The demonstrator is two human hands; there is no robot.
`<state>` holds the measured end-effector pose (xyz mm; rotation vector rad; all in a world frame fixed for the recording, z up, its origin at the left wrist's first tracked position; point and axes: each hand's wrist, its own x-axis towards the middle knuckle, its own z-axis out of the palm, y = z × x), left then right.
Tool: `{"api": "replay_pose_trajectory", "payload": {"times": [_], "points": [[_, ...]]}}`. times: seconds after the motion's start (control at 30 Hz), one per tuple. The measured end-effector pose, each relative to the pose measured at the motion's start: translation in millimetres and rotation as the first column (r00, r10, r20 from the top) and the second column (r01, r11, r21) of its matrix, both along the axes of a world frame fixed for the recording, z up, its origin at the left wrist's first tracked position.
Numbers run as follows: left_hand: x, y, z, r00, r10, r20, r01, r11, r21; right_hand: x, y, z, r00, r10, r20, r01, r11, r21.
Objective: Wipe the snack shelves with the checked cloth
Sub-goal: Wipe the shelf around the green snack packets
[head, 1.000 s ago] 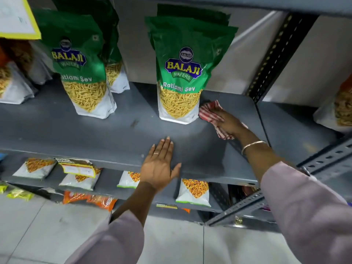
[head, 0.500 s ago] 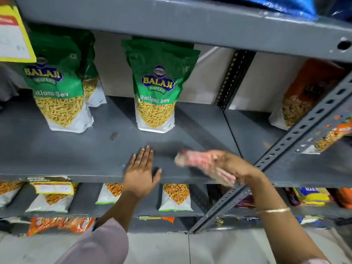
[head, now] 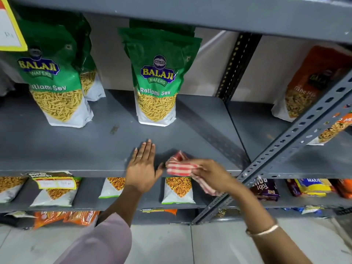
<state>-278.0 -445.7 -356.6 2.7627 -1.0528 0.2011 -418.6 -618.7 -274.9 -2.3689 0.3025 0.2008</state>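
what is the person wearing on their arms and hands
Both arms come out of loose, dusty pink sleeves, pushed up so the forearms are bare. The left hand has a thin ring on one finger. The right wrist carries a slim gold-coloured bangle; no ring shows on the right hand. No gloves or watch are visible.

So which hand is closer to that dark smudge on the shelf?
Left. The left hand lies flat just below-right of the smudge; the right hand, gripping the checked cloth, is farther right.
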Motion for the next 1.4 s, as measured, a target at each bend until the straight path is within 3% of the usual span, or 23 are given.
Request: {"api": "replay_pose_trajectory", "payload": {"times": [0.03,0.07,0.1,0.17,0.2,0.23,0.3,0.37,0.43,0.5,0.57,0.63,0.7,0.77,0.9,1.07,1.13,1.2,1.4], "points": [[0.3,-0.3,-0.3,1.0,0.005,0.0,-0.005,1.0,-0.007,-3.0,-12.2,5.3,1.0,0.013,0.028,-0.019,0.978,0.207],[0.2,-1.0,-0.2,1.0,0.011,-0.006,-0.011,1.0,-0.01,-0.8,-26.6,8.8,0.996,-0.062,0.071,0.038,0.956,0.292],[0.0,-1.8,0.0,1.0,0.015,-0.013,-0.015,1.0,-0.014,5.5,-43.9,9.8,0.965,-0.237,0.108,0.198,0.937,0.288],[-1.2,-2.3,0.8,1.0,0.023,-0.018,-0.023,0.999,-0.025,24.7,-69.6,-5.6,0.823,-0.547,0.154,0.537,0.837,0.104],[-1.6,-2.0,1.1,1.0,0.023,-0.017,-0.024,0.999,-0.031,35.7,-70.3,-15.4,0.782,-0.603,0.159,0.618,0.783,-0.07],[-1.6,-1.5,1.2,1.0,0.022,-0.015,-0.023,0.999,-0.037,47.1,-66.0,-26.3,0.791,-0.59,0.165,0.611,0.743,-0.274],[-1.6,-0.9,1.7,1.0,0.016,-0.016,-0.017,0.999,-0.038,69.1,-47.5,-45.2,0.872,-0.441,0.212,0.487,0.738,-0.468],[-2.1,-1.1,2.3,1.0,0.012,-0.026,-0.012,1.0,-0.021,88.5,-37.1,-54.2,0.948,-0.23,0.218,0.31,0.814,-0.492],[-1.4,-2.1,2.4,0.999,0.013,-0.036,-0.014,1.0,-0.01,108.1,-61.8,-61.3,0.962,-0.131,0.24,0.239,0.826,-0.511],[0.3,-2.1,0.7,0.999,0.019,-0.034,-0.019,1.0,-0.012,126.2,-106.5,-69.9,0.938,-0.25,0.24,0.344,0.753,-0.561],[2.4,-0.7,0.1,0.999,0.018,-0.029,-0.02,0.999,-0.042,144.3,-143.5,-64.3,0.828,-0.52,0.209,0.548,0.673,-0.496],[3.2,0.8,-2.7,0.998,0.017,-0.06,-0.02,0.999,-0.047,167.1,-160.1,-55.7,0.776,-0.614,0.145,0.605,0.658,-0.448],[4.0,-0.3,-4.4,0.998,0.006,-0.067,-0.012,0.997,-0.08,193.4,-173.2,-47.7,0.824,-0.552,0.127,0.55,0.725,-0.416],[4.7,-1.2,-5.8,0.997,0.009,-0.08,-0.014,0.997,-0.071,218.8,-180.2,-46.5,0.91,-0.386,0.153,0.414,0.82,-0.395],[2.7,-0.1,-4.9,0.998,0.011,-0.066,-0.016,0.997,-0.074,245.5,-150.8,-50.7,0.996,-0.041,0.082,0.076,0.866,-0.494],[3.2,-0.9,-2.6,0.998,0.014,-0.062,-0.017,0.999,-0.043,224.9,-123.4,-59.3,0.981,0.058,0.184,0.04,0.873,-0.486],[3.6,-0.1,-2.9,0.998,0.015,-0.063,-0.017,0.999,-0.032,198.1,-112.8,-58.5,0.974,0.027,0.226,0.063,0.922,-0.382],[2.5,-0.4,-0.9,0.998,0.016,-0.063,-0.018,1.0,-0.024,164.9,-98.9,-58.0,0.961,0.021,0.276,0.09,0.919,-0.383],[5.9,3.9,-6.4,0.995,0.038,-0.093,-0.034,0.998,0.044,54.1,-35.4,-51.5,0.994,0.032,0.103,0.008,0.929,-0.369]]}}
